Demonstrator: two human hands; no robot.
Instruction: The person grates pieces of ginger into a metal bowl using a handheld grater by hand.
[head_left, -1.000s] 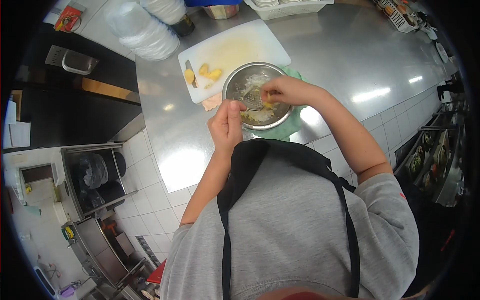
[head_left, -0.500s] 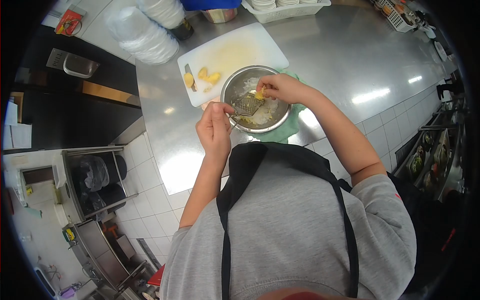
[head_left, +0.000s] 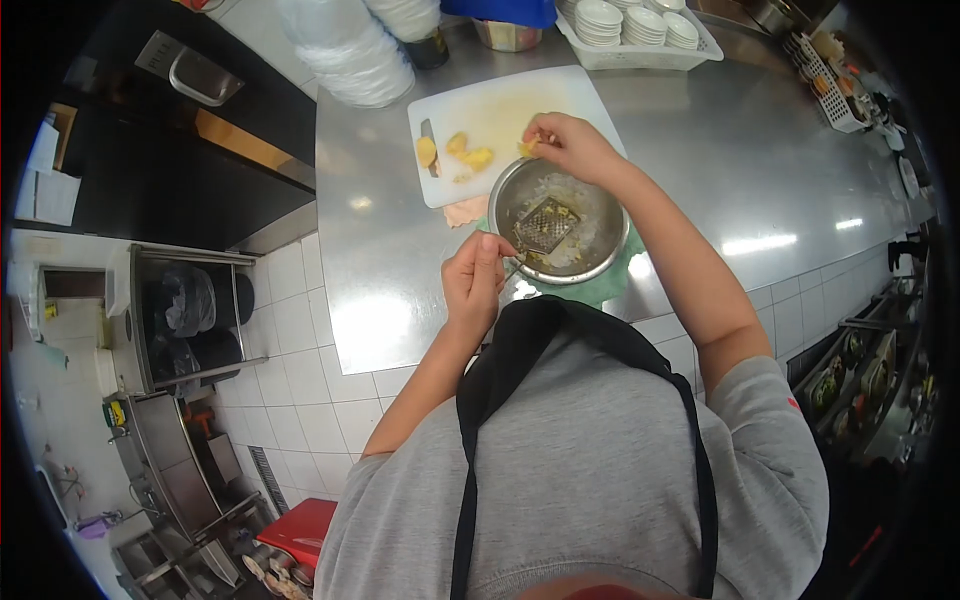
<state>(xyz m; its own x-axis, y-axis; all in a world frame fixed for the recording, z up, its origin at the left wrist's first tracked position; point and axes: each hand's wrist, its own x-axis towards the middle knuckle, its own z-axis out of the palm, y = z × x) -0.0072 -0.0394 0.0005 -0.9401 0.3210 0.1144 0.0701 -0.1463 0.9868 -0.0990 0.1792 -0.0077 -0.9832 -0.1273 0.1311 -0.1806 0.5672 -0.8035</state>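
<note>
My left hand [head_left: 476, 277] is closed on the thin handle of a small metal grater [head_left: 547, 225], whose flat face lies over a steel bowl [head_left: 616, 245]. Yellow bits cling to the grater, and pale shredded food [head_left: 571, 246] lies in the bowl. Above the bowl's far rim, my right hand [head_left: 570, 145] pinches a small yellow piece [head_left: 527, 148] over the white cutting board [head_left: 575, 95]. Several yellow pieces [head_left: 475, 157] rest on the board's left part. A green cloth [head_left: 612, 287] lies under the bowl.
A white basket [head_left: 650, 57] of stacked small dishes stands at the back. Plastic-wrapped stacks [head_left: 360, 60] and a blue-topped container [head_left: 508, 36] are at the back left. A peach cloth [head_left: 465, 210] shows beside the bowl. A perforated basket [head_left: 835, 95] stands far right.
My right hand has lifted off the grater with the yellow piece and moved away to the board side. The view has shifted, so the table appears further right.
</note>
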